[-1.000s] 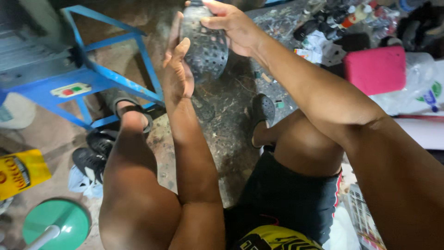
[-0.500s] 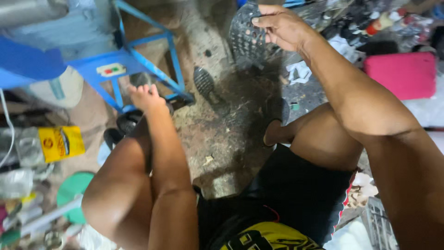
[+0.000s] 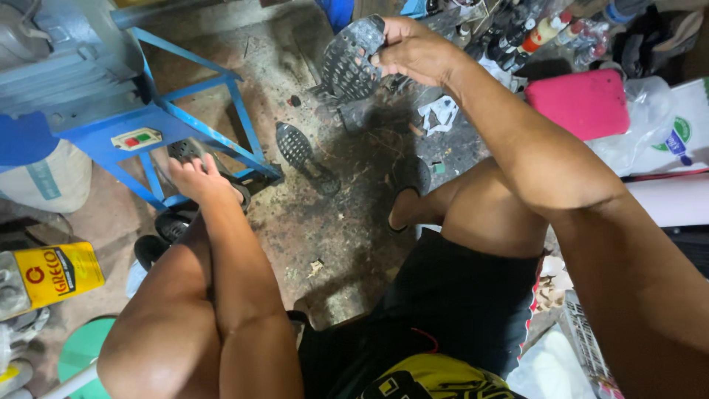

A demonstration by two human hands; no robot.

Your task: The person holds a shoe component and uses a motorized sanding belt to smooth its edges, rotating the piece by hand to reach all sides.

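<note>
The right hand (image 3: 413, 52) grips a black shoe sole (image 3: 353, 59) held up ahead, while the left hand (image 3: 198, 177), fingers spread, reaches down onto another sole (image 3: 185, 150) just beyond it, which seems to need a firm pinch to lift.

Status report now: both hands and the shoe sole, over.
Right hand holds dark shoe sole up, fingers closed on its edge. Left hand down at another sole by blue frame. Nothing between them.
</note>
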